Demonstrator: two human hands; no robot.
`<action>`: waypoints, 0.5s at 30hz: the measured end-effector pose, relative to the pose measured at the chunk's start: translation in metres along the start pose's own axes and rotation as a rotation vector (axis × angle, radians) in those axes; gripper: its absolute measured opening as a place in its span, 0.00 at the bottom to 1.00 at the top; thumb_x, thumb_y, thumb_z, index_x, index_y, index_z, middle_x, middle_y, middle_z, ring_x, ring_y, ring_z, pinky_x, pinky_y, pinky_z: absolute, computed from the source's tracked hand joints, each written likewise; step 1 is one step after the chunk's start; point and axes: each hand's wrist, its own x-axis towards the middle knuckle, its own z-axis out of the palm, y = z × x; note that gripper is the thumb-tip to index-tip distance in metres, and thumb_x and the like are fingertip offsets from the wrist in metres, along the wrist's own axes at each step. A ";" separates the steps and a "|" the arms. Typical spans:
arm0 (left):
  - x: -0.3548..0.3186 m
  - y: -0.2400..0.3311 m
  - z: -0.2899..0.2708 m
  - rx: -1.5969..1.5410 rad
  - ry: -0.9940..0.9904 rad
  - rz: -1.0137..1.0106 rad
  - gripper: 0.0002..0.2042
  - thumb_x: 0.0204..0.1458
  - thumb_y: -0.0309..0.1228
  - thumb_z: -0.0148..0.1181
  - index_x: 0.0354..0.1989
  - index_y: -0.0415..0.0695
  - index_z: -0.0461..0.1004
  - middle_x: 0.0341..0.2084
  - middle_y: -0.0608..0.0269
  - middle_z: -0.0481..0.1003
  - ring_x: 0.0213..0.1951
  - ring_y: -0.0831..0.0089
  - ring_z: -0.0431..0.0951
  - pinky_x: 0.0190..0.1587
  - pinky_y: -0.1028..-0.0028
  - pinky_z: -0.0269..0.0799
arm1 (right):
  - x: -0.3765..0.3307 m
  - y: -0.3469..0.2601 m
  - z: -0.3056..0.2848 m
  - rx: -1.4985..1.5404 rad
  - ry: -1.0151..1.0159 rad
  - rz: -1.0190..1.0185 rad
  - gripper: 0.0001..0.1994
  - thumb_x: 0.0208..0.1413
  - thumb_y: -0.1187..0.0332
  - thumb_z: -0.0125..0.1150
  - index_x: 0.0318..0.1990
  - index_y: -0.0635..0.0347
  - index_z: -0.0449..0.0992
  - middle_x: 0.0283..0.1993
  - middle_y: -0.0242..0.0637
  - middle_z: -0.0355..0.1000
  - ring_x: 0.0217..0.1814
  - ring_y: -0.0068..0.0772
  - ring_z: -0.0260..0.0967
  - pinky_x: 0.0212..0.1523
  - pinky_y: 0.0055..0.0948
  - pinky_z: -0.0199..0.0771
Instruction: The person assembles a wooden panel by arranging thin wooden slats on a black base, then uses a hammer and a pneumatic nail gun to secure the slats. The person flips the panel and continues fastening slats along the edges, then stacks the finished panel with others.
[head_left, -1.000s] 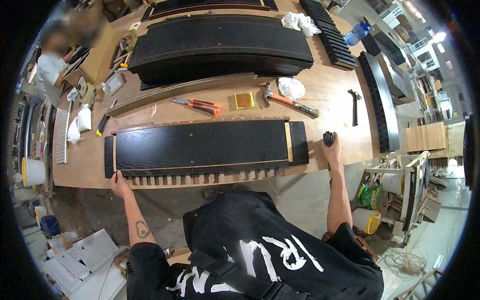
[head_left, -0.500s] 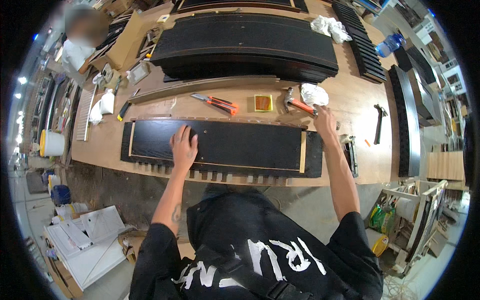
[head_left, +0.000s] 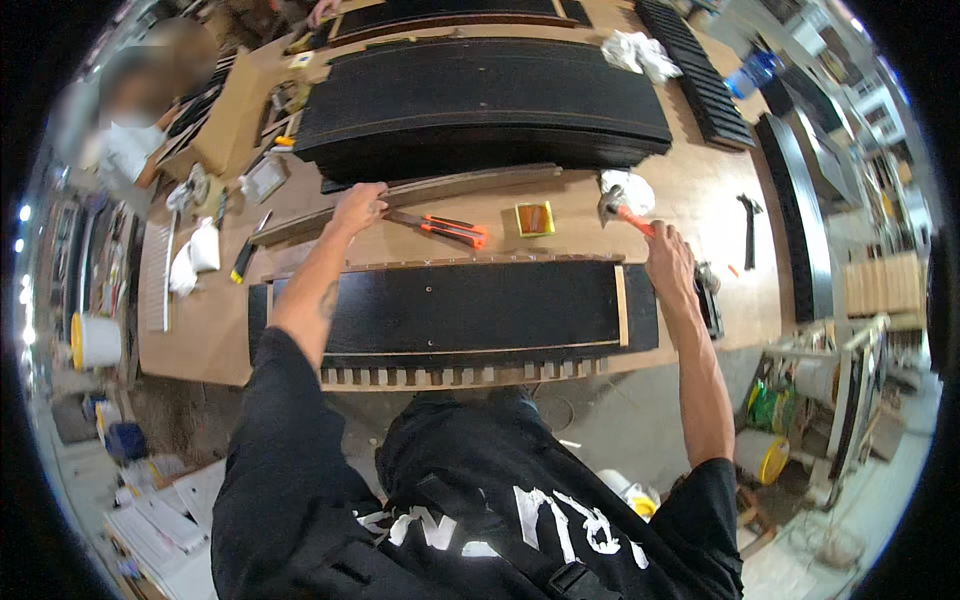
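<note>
My right hand [head_left: 672, 262] is wrapped around the orange handle of a claw hammer [head_left: 628, 214], its metal head pointing away from me. Over the long wooden strip [head_left: 455, 184], my left hand [head_left: 358, 208] reaches out with its fingers partly bent; I see nothing held in it. Close to its fingertips are the jaws of orange-and-black pliers [head_left: 440, 228]. Nearer me lies a black panel [head_left: 480, 305] framed with thin pale wooden strips, its left end partly behind my left forearm. A small yellow-edged box [head_left: 535, 219] with brown contents sits between the pliers and hammer.
A tall stack of black panels [head_left: 485, 105] stands beyond the strip. A utility knife [head_left: 248, 252] lies at left, a second hammer [head_left: 749, 230] at right. White plastic [head_left: 640, 55] and a blue bottle [head_left: 752, 75] are farther right. Other people are at the far left.
My left hand has lifted off the black panel and moved forward to the wooden strip near the pliers. My right hand has closed round the hammer's handle. The view has shifted slightly.
</note>
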 end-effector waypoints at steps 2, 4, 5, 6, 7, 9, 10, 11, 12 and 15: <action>-0.010 0.026 -0.030 0.091 0.041 0.109 0.13 0.55 0.30 0.63 0.48 0.46 0.77 0.41 0.54 0.80 0.46 0.50 0.79 0.47 0.56 0.76 | -0.043 -0.006 -0.026 0.165 0.041 0.242 0.10 0.67 0.67 0.52 0.51 0.59 0.70 0.42 0.52 0.75 0.44 0.58 0.75 0.42 0.51 0.73; -0.033 0.048 -0.048 0.046 0.159 0.235 0.14 0.56 0.27 0.59 0.51 0.42 0.76 0.47 0.52 0.78 0.51 0.51 0.77 0.50 0.55 0.75 | -0.102 -0.013 -0.041 0.287 0.133 0.428 0.10 0.70 0.64 0.52 0.52 0.59 0.70 0.40 0.53 0.76 0.41 0.59 0.75 0.37 0.48 0.71; -0.047 0.068 -0.060 0.126 0.122 0.252 0.15 0.57 0.28 0.58 0.53 0.42 0.75 0.48 0.52 0.77 0.53 0.51 0.76 0.52 0.53 0.73 | -0.131 -0.019 -0.044 0.329 0.206 0.456 0.12 0.71 0.61 0.53 0.51 0.61 0.71 0.31 0.44 0.70 0.31 0.41 0.68 0.34 0.42 0.68; -0.060 0.094 -0.068 0.198 0.092 0.270 0.16 0.57 0.29 0.57 0.54 0.42 0.74 0.50 0.52 0.75 0.55 0.51 0.74 0.55 0.52 0.71 | -0.159 -0.035 -0.055 0.320 0.284 0.486 0.13 0.72 0.61 0.53 0.50 0.62 0.72 0.29 0.37 0.69 0.26 0.30 0.64 0.29 0.34 0.65; -0.072 0.115 -0.071 0.282 0.066 0.285 0.17 0.58 0.29 0.56 0.55 0.41 0.73 0.52 0.52 0.74 0.57 0.50 0.73 0.57 0.51 0.70 | -0.191 -0.038 -0.050 0.421 0.299 0.585 0.13 0.72 0.61 0.54 0.49 0.63 0.73 0.28 0.34 0.69 0.25 0.25 0.63 0.26 0.30 0.63; -0.093 0.136 -0.053 0.267 0.027 0.408 0.21 0.58 0.26 0.53 0.61 0.41 0.71 0.57 0.52 0.71 0.58 0.51 0.71 0.59 0.50 0.68 | -0.235 -0.054 -0.043 0.639 0.324 0.773 0.13 0.71 0.61 0.55 0.47 0.64 0.73 0.27 0.30 0.68 0.23 0.18 0.62 0.23 0.23 0.61; -0.107 0.142 -0.040 0.314 0.045 0.459 0.22 0.58 0.26 0.52 0.63 0.41 0.70 0.57 0.52 0.70 0.57 0.52 0.70 0.59 0.51 0.67 | -0.246 -0.075 -0.043 0.753 0.332 0.862 0.13 0.71 0.61 0.55 0.47 0.65 0.73 0.27 0.29 0.69 0.23 0.17 0.62 0.22 0.21 0.61; -0.118 0.148 -0.023 0.357 0.062 0.520 0.24 0.57 0.26 0.51 0.65 0.41 0.68 0.58 0.53 0.70 0.56 0.53 0.70 0.58 0.52 0.67 | -0.257 -0.093 -0.043 0.862 0.344 0.958 0.13 0.71 0.61 0.56 0.46 0.65 0.73 0.27 0.28 0.69 0.22 0.15 0.61 0.21 0.19 0.60; -0.128 0.152 -0.011 0.289 0.095 0.553 0.25 0.56 0.26 0.53 0.65 0.40 0.68 0.57 0.53 0.69 0.55 0.54 0.70 0.57 0.53 0.68 | -0.266 -0.105 -0.040 0.919 0.362 0.988 0.13 0.71 0.61 0.56 0.46 0.65 0.73 0.27 0.28 0.69 0.22 0.16 0.62 0.21 0.20 0.61; -0.150 0.153 0.025 0.122 0.067 0.573 0.28 0.56 0.28 0.56 0.68 0.41 0.66 0.63 0.49 0.65 0.56 0.52 0.68 0.63 0.46 0.58 | -0.278 -0.141 -0.043 1.029 0.399 1.050 0.13 0.70 0.62 0.58 0.45 0.65 0.74 0.28 0.30 0.71 0.22 0.17 0.64 0.21 0.20 0.63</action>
